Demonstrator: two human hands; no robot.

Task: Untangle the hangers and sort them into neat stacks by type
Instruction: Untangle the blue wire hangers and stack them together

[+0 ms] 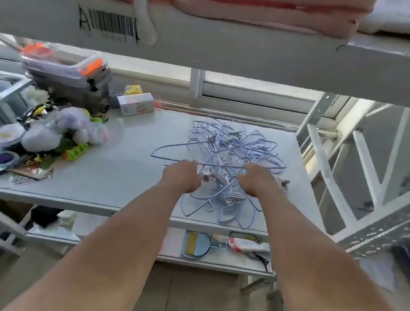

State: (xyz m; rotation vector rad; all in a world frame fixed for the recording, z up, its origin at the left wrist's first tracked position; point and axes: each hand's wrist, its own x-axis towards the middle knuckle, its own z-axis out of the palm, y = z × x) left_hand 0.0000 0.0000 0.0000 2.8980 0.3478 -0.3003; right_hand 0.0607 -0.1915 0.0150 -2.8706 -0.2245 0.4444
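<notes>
At nine o'clock on the grey shelf (125,172), plush toys (74,127) lie heaped below a clear lidded box (67,73). The left hand (182,177) rests fingers-down on the near edge of the tangled blue hangers (226,163), its grip hidden. At three o'clock of it, the right hand (256,181) curls into the same pile; what it grasps I cannot tell.

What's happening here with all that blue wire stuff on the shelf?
A person is reaching with both bare hands into a tangled pile of light-blue wire hangers on a white shelf. The left hand and the right hand rest on the near side of the pile; whether either has gripped a hanger is unclear. Some hangers carry metal clips. Nothing is sorted yet: no separate stacks show. Toys and plush clutter sit at the shelf's left.
</notes>
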